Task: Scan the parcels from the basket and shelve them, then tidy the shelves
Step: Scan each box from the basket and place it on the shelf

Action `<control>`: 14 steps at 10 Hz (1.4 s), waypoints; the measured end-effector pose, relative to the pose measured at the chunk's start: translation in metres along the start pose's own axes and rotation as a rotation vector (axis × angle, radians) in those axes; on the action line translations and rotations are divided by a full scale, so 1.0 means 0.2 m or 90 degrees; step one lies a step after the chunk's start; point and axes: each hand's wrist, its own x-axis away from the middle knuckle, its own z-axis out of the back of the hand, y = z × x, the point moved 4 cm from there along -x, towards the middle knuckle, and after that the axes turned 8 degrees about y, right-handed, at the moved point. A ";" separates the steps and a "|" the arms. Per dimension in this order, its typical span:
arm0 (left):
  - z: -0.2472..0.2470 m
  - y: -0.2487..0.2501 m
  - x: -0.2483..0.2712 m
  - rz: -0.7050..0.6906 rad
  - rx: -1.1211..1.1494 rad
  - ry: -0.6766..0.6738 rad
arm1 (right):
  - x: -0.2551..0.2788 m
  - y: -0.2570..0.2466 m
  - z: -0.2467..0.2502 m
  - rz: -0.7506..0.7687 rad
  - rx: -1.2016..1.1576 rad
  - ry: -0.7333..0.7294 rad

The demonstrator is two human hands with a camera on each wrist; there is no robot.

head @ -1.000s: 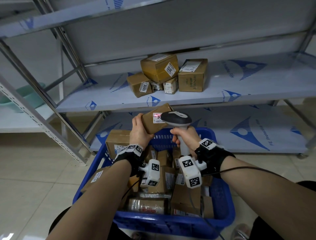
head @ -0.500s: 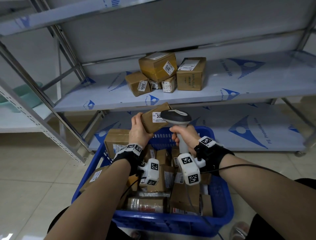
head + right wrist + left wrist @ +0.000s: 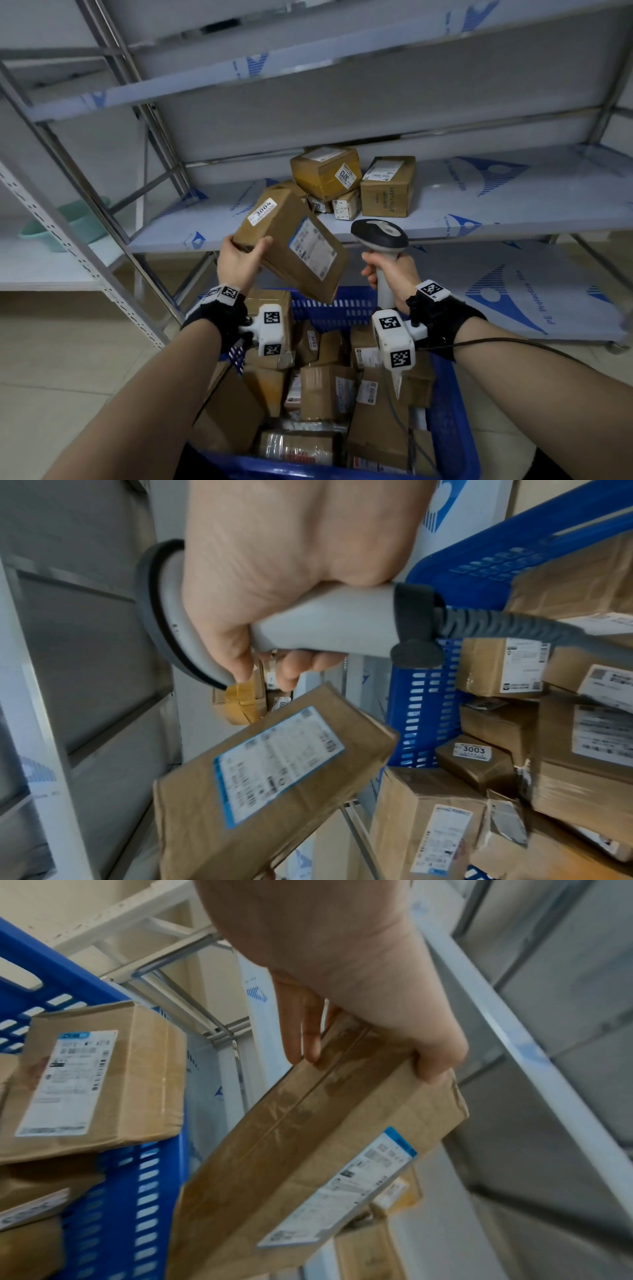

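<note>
My left hand [image 3: 241, 262] grips one end of a brown cardboard parcel [image 3: 291, 241], tilted above the blue basket [image 3: 448, 411], with its shipping label facing up and a small "3006" sticker near the top. In the left wrist view the thumb and fingers [image 3: 435, 1066] clamp the parcel [image 3: 308, 1150] at its end. My right hand [image 3: 390, 270] holds the grey barcode scanner [image 3: 380, 234] by its handle, just right of the parcel. The right wrist view shows the scanner [image 3: 325, 620] in my fist, the parcel [image 3: 267, 783] below it.
Several parcels [image 3: 349, 185] are piled on the middle shelf [image 3: 496, 205] behind my hands. The basket holds several more boxes [image 3: 325, 390]. A lower shelf [image 3: 513, 291] lies right of the basket. A green basin [image 3: 65, 226] sits on a white shelf at left.
My left hand has lifted the parcel up and turned it, so its big shipping label now faces up. The scanner has moved slightly right, away from the parcel.
</note>
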 end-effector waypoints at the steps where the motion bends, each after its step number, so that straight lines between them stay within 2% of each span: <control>1: 0.07 0.04 -0.10 0.079 0.158 0.066 | -0.02 -0.07 -0.03 0.016 -0.008 -0.014; 2: 0.09 0.07 -0.18 0.167 0.314 0.111 | -0.03 -0.12 -0.08 0.029 -0.006 -0.021; 3: 0.07 0.09 -0.24 0.249 0.412 0.145 | -0.06 -0.15 -0.15 0.037 0.010 -0.027; 4: 0.04 0.10 -0.29 0.282 0.407 0.154 | -0.11 -0.14 -0.22 0.037 0.022 -0.035; 6: -0.02 0.00 -0.42 0.366 0.296 0.158 | -0.26 -0.07 -0.35 0.011 0.041 -0.050; 7: -0.08 -0.03 -0.52 0.368 0.239 0.148 | -0.35 -0.03 -0.41 -0.002 0.042 -0.057; 8: -0.14 -0.08 -0.60 0.423 0.208 0.090 | -0.41 0.01 -0.43 -0.011 0.045 -0.064; 9: -0.24 -0.12 -0.65 0.443 0.180 0.011 | -0.48 0.07 -0.45 -0.032 0.046 -0.060; 11: -0.40 -0.09 -0.61 0.357 0.092 -0.191 | -0.54 0.16 -0.46 -0.062 0.058 -0.043; 13: -0.47 -0.11 -0.51 0.327 -0.009 -0.255 | -0.50 0.21 -0.44 -0.077 0.061 -0.041; 14: -0.49 -0.11 -0.42 0.310 -0.066 -0.241 | -0.45 0.20 -0.43 -0.076 0.062 -0.043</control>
